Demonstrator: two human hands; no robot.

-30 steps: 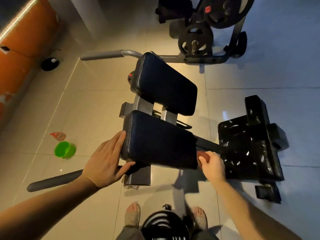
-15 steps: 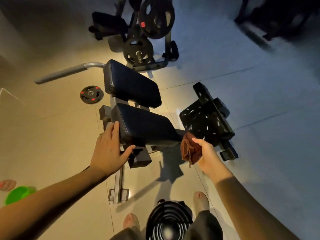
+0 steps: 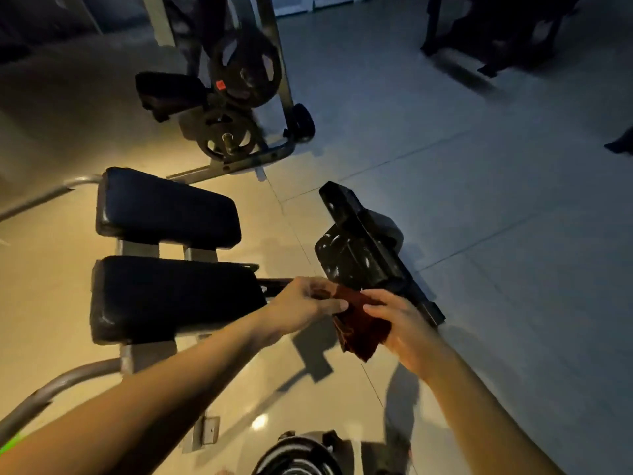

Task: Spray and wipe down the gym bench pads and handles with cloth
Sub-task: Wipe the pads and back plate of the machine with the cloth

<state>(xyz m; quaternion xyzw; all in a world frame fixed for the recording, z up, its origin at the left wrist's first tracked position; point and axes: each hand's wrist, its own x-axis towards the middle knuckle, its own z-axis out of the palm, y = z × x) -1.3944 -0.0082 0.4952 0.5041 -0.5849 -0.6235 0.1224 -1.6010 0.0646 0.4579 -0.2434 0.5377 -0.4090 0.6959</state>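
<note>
1. Cloth [image 3: 359,323]: reddish-brown and folded, held above the floor just right of the near pad [image 3: 171,296]. The left hand [image 3: 305,303] pinches its left edge between thumb and fingers. The right hand [image 3: 404,327] grips its right side with curled fingers.
2. Half a second earlier, the left hand rested on the near pad's left end, and the right hand alone held the cloth.
3. Red label [image 3: 220,85] on the far weight plate [image 3: 246,63]: too blurred to read.
</note>
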